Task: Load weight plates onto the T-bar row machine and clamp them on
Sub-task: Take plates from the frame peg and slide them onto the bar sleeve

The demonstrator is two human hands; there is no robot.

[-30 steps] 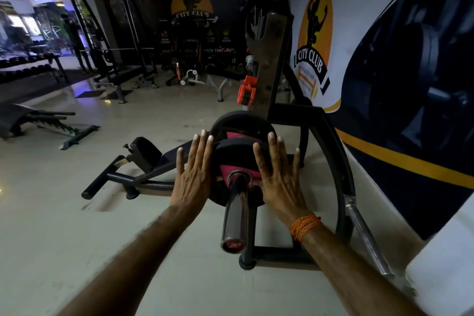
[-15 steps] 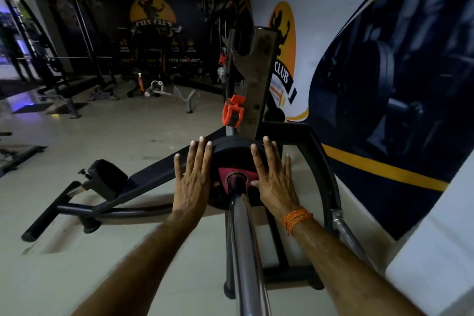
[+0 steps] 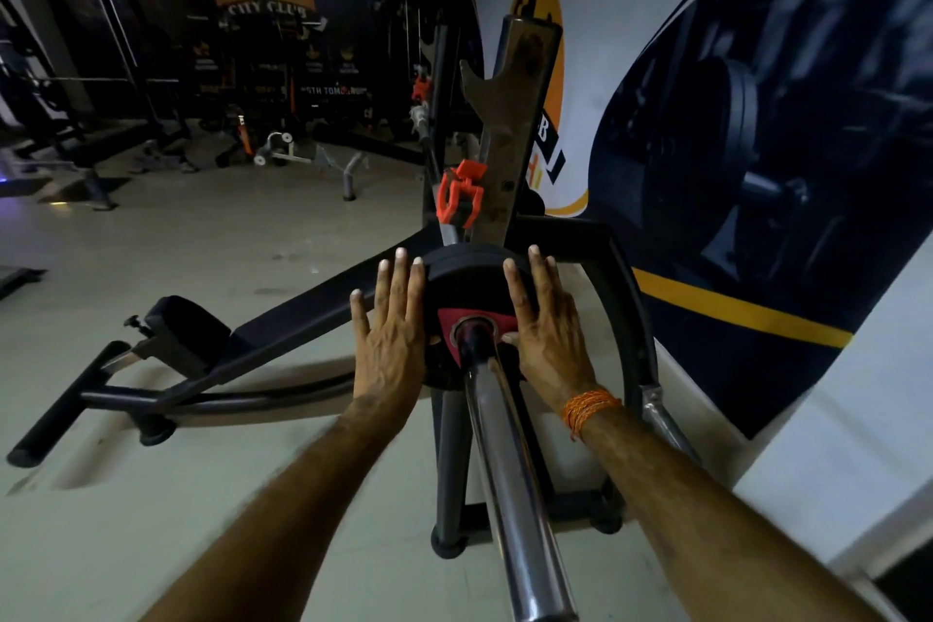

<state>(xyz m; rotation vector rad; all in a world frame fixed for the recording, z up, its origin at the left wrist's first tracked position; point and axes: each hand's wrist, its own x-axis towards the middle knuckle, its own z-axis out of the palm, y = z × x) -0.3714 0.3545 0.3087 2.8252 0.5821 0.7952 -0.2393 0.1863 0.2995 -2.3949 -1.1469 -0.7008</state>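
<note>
The weight plate [image 3: 467,283] was a black disc with a red wedge-shaped panel around its steel-ringed hub. It sat threaded on the chrome loading sleeve [image 3: 505,450] of the T-bar row machine [image 3: 282,321], far up the sleeve from its near end and close against the machine's dark frame. A second dark rim showed just behind the plate's top edge; whether that was another plate could not be told. Both arms reached forward, one on either side of the sleeve. The left hand [image 3: 389,338] lay flat on the plate's left portion, fingers straight and pointing up and away, the outer ones overlapping past the rim. The right hand [image 3: 545,333] mirrored it on the right portion, palm to the face, fingers extended, thumb resting beside the hub ring. Neither hand curled round anything; both simply pressed on the disc. An orange thread band [image 3: 588,409] circled the right wrist. From the hub toward the camera the sleeve ran as bare, shiny metal. An orange collar clamp [image 3: 459,197] hung on the worn upright post [image 3: 515,131] beyond the plate, apart from the sleeve. To the left, the machine's black pad [image 3: 187,333] stood over the pale floor [image 3: 151,545], and a printed wall banner [image 3: 757,40] rose on the right.
</note>
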